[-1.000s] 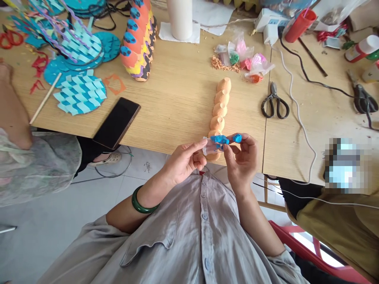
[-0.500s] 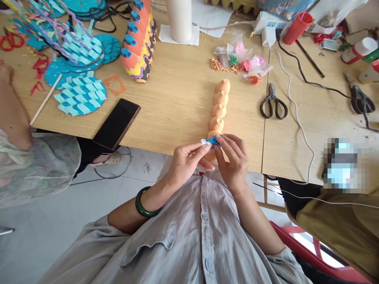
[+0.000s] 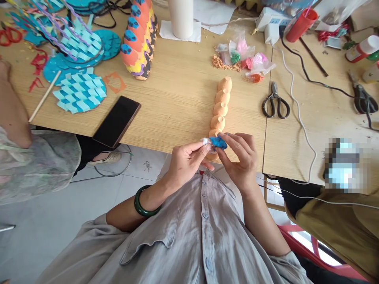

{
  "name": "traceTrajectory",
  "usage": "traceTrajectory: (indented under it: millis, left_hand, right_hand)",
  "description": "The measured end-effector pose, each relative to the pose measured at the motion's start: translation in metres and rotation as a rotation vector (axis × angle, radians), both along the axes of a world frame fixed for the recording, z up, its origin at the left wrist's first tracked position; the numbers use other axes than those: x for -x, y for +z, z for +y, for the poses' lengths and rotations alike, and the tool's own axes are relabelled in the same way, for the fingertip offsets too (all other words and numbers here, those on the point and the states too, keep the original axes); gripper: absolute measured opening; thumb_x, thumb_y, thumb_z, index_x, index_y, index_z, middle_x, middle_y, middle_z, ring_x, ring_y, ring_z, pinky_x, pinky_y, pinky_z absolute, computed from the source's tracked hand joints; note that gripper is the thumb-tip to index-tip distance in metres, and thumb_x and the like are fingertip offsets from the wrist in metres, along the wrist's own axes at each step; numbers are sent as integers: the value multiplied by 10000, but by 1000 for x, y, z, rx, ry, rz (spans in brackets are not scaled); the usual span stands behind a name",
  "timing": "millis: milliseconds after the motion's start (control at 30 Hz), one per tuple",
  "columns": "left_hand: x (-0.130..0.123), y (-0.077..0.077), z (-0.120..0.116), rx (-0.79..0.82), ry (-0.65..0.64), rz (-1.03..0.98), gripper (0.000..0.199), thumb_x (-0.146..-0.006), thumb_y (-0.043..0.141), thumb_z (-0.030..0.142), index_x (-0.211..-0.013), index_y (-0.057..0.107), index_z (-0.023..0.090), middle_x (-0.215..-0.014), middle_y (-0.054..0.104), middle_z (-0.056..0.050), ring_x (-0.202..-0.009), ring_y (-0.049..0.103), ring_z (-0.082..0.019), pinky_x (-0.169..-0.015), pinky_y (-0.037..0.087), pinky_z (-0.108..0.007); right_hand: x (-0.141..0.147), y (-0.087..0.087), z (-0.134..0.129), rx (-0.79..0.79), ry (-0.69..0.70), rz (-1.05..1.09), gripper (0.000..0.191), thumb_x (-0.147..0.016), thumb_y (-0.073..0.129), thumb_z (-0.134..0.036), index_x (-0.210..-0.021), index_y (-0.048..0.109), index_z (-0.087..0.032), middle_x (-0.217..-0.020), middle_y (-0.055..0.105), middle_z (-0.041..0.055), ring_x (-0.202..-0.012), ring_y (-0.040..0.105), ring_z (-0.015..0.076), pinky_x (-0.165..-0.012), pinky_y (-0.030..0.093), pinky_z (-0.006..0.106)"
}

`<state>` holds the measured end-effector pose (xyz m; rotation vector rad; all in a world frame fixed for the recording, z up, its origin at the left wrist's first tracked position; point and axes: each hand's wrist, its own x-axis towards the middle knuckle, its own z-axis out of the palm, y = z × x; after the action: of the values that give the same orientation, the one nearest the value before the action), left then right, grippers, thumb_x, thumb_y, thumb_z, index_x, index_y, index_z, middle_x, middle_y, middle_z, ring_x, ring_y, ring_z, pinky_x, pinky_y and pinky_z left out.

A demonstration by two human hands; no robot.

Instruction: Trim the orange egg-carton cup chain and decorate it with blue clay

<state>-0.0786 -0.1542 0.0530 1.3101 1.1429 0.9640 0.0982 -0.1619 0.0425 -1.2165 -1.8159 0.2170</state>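
Between my hands, just over the table's front edge, is a small lump of blue clay point(image 3: 218, 142) partly in a clear wrapper point(image 3: 205, 141). My left hand point(image 3: 187, 161) pinches the wrapper end between thumb and finger. My right hand point(image 3: 240, 157) has its thumb and fingertips on the blue clay's right side. Right behind them lies a peach-coloured bumpy strip point(image 3: 220, 103), a row of scalloped lumps reaching away from me; its near end is partly hidden by my hands.
Black-handled scissors point(image 3: 276, 103) lie right of the strip. Behind it are several clay packets point(image 3: 242, 55). To the left are a phone point(image 3: 117, 121), a woven blue disc point(image 3: 81, 92) and an orange patterned piece point(image 3: 137, 39). A white cable point(image 3: 299, 114) crosses the right side. People sit at both sides.
My right hand has shifted slightly right, and more of the blue clay shows out of its wrapper. My left hand stays nearly in place, still pinching the wrapper.
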Motion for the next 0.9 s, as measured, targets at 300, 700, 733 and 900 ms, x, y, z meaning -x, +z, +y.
traceTrajectory:
  millis: [300, 700, 733, 900]
  left_hand:
    - [5, 3, -6, -438, -66, 323, 208, -1006, 594, 236, -851, 713, 166, -716, 780, 4, -571, 750, -125, -505, 523, -169]
    - [10, 3, -4, -391, -118, 298, 224, -1014, 584, 261, -870, 725, 161, -661, 756, 11, -561, 750, -131, -484, 511, -167]
    - [9, 3, -4, -406, -132, 300, 227, -1013, 582, 251, -858, 719, 158, -657, 753, 11, -559, 748, -128, -486, 509, -164]
    - [10, 3, -4, -433, -158, 316, 213, -1014, 580, 235, -866, 712, 160, -681, 763, 1, -594, 762, -131, -525, 530, -166]
  right_hand:
    - [-8, 16, 0, 205, 141, 41, 169, -971, 665, -203, -1112, 756, -220, -1031, 756, 83, -811, 693, 163, -627, 599, 299]
    - [-9, 10, 1, 518, 198, 496, 331, -876, 795, -270, -1204, 756, -276, -1005, 706, 30, -811, 676, 124, -615, 620, 229]
    - [-9, 11, 1, 481, 207, 438, 295, -886, 783, -253, -1180, 768, -271, -981, 712, 30, -796, 680, 121, -634, 622, 233]
    - [-7, 11, 5, 503, 284, 459, 127, -923, 740, -315, -976, 811, -225, -923, 734, 48, -703, 707, 124, -547, 618, 229]
